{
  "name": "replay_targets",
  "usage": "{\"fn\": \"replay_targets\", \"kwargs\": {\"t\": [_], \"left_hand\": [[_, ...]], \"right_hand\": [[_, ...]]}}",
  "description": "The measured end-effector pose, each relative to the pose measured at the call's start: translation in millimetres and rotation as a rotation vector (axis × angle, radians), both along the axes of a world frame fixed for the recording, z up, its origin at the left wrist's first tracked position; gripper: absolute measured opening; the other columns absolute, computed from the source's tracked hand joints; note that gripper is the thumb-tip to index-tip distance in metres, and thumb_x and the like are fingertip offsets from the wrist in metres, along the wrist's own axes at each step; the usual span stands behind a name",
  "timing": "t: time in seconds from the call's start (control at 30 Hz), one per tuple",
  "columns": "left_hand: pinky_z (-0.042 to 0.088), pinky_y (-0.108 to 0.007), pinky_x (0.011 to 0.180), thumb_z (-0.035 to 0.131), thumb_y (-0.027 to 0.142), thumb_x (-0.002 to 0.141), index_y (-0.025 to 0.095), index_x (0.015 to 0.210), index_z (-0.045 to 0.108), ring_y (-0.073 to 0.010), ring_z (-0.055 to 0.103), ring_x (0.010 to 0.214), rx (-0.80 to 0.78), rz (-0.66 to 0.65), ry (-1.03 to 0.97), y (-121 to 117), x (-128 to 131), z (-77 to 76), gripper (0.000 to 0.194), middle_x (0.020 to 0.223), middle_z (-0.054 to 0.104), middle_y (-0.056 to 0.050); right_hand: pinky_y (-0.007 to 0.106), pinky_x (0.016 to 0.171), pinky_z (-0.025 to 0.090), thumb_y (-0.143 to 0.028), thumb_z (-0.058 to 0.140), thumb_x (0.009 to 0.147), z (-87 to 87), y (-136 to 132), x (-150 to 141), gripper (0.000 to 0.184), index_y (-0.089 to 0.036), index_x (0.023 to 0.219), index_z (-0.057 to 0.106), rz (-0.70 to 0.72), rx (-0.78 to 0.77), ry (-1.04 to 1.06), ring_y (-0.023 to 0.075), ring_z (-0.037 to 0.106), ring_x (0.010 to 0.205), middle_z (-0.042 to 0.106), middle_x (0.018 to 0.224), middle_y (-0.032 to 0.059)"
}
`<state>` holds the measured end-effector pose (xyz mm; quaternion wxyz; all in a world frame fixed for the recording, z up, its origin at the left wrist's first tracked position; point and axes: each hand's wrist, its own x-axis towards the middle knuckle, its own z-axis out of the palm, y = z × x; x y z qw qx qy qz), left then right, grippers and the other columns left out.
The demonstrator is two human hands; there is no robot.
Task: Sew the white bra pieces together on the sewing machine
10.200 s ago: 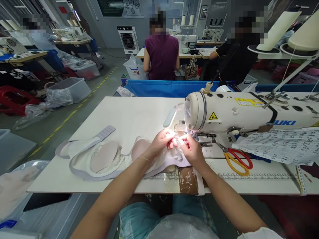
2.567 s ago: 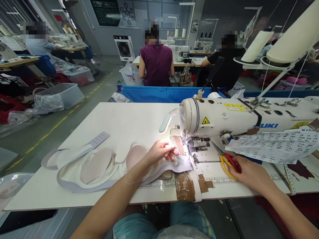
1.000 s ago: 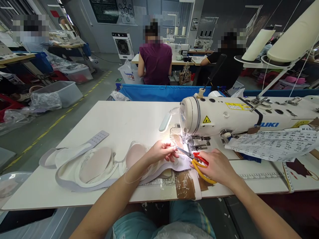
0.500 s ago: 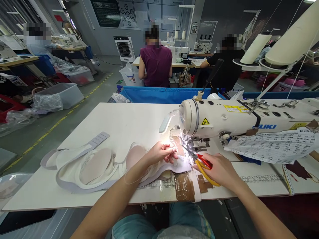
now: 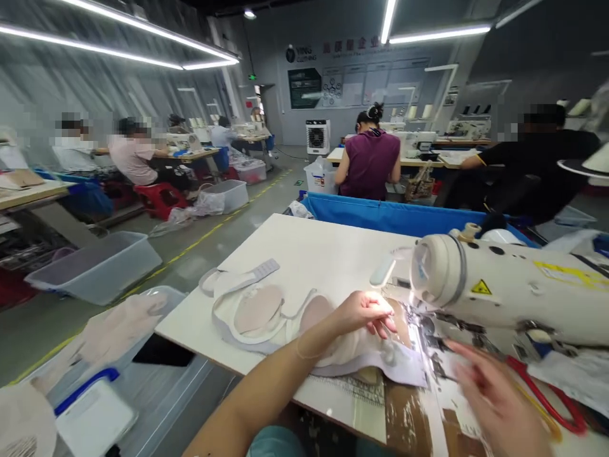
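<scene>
The head view shows us, closest and quite blurred, the person's right hand (image 5: 499,393), whose fingers are loosely spread and seem to hold nothing. Next to it we see scissors with red and yellow handles (image 5: 579,420); whether the hand touches them, we cannot tell. The left hand (image 5: 368,312) is well apart from the right one, its fingers curled and its thumb near the index finger; because of bright glare, we cannot tell if something is pinched there. Below this hand and its forearm, the white and pale lilac bra with beige padded cups (image 5: 259,308) lies along the white flat tabletop (image 5: 328,238), its right end near the needle area of the white rounded sewing machine (image 5: 495,273). At the lower left we notice a black flat rectangular object (image 5: 162,351) beside crumpled pale pink fabric (image 5: 126,330). Beyond the tabletop we find a stretched blue cloth (image 5: 380,212), then a person in a purple sleeveless top (image 5: 371,165), and farther away a white and black air cooler (image 5: 317,136) near the grey wall (image 5: 280,120).
</scene>
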<state>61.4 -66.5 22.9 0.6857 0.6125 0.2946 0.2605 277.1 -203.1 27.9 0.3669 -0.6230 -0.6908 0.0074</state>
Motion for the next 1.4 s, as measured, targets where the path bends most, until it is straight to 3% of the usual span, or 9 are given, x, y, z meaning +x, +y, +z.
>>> {"fn": "replay_targets", "kwargs": {"t": [0.1,0.2,0.33,0.5,0.8,0.97,1.1,1.23,1.4], "left_hand": [[0.042,-0.02,0.049,0.06,0.042,0.082,0.012,0.073,0.062,-0.0117,0.062,0.054,0.057,0.002,0.011,-3.0,1.1,1.5,0.031,0.073,0.071,-0.008],[0.042,-0.02,0.049,0.061,0.04,0.082,0.014,0.075,0.058,-0.0118,0.06,0.052,0.141,0.018,0.015,-2.4,1.1,2.7,0.028,0.062,0.066,-0.003],[0.038,-0.02,0.046,0.06,0.039,0.083,0.015,0.072,0.054,-0.0095,0.053,0.046,0.194,0.049,0.049,-5.0,0.3,7.1,0.027,0.056,0.061,0.0],[0.038,-0.021,0.047,0.06,0.039,0.083,0.016,0.069,0.052,-0.009,0.049,0.044,0.19,0.062,0.071,-8.4,2.8,6.9,0.028,0.053,0.06,0.001],[0.037,-0.021,0.045,0.057,0.038,0.084,0.017,0.065,0.048,-0.0087,0.048,0.044,0.147,0.076,0.078,-5.3,5.9,-3.3,0.03,0.054,0.061,-0.001],[0.039,-0.021,0.047,0.055,0.038,0.086,0.017,0.063,0.045,-0.0087,0.05,0.045,0.126,0.09,0.092,-4.9,5.7,-4.4,0.033,0.056,0.062,-0.002],[0.042,-0.022,0.048,0.055,0.039,0.086,0.017,0.067,0.047,-0.0097,0.053,0.046,0.083,0.051,0.11,0.1,2.9,-4.0,0.03,0.06,0.065,-0.003],[0.042,-0.021,0.047,0.053,0.037,0.087,0.016,0.081,0.053,-0.011,0.056,0.047,0.094,0.027,0.17,3.9,-1.3,-1.9,0.022,0.061,0.066,-0.002],[0.042,-0.021,0.047,0.05,0.039,0.09,0.016,0.077,0.05,-0.0112,0.057,0.05,0.133,-0.026,0.2,1.6,-1.7,-5.0,0.026,0.063,0.066,-0.004]], "right_hand": [[0.029,0.054,0.05,-0.042,0.047,0.088,-12.4,23.4,-45.6,0.043,-0.02,0.124,0.049,0.205,-0.29,0.579,0.0185,0.062,0.063,0.067,0.086,0.0079],[0.026,0.048,0.043,-0.041,0.055,0.085,-12.0,43.9,-71.4,0.046,-0.019,0.124,0.047,0.237,-0.464,0.936,0.016,0.055,0.056,0.059,0.064,-0.0002],[0.021,0.042,0.033,-0.037,0.065,0.075,-1.9,56.6,-80.3,0.037,-0.019,0.106,0.055,0.223,-0.459,1.212,0.0096,0.045,0.048,0.059,0.066,-0.0014],[0.019,0.04,0.031,-0.029,0.066,0.068,1.3,64.2,-73.6,0.028,-0.017,0.09,0.056,0.25,-0.559,1.355,0.0065,0.039,0.044,0.054,0.058,-0.0039],[0.019,0.035,0.034,-0.032,0.067,0.068,-9.8,73.0,-64.2,0.023,-0.018,0.066,0.048,0.225,-0.63,1.293,0.004,0.03,0.037,0.04,0.049,-0.0091],[0.021,0.036,0.033,-0.038,0.06,0.076,-23.4,77.4,-59.7,0.021,-0.02,0.072,0.051,0.14,-0.527,1.043,0.0075,0.035,0.034,0.042,0.043,-0.0092],[0.022,0.039,0.033,-0.039,0.056,0.079,-23.9,74.0,-59.2,0.019,-0.02,0.075,0.051,0.081,-0.487,0.868,0.0094,0.043,0.037,0.047,0.048,-0.0075],[0.022,0.043,0.033,-0.036,0.054,0.08,-22.8,68.5,-60.1,0.016,-0.02,0.074,0.053,0.013,-0.422,0.733,0.0098,0.043,0.042,0.046,0.049,-0.0071],[0.021,0.048,0.03,-0.035,0.052,0.083,-27.1,66.2,-60.5,0.017,-0.019,0.078,0.058,0.006,-0.293,0.582,0.0096,0.04,0.049,0.047,0.053,-0.0059]]}}
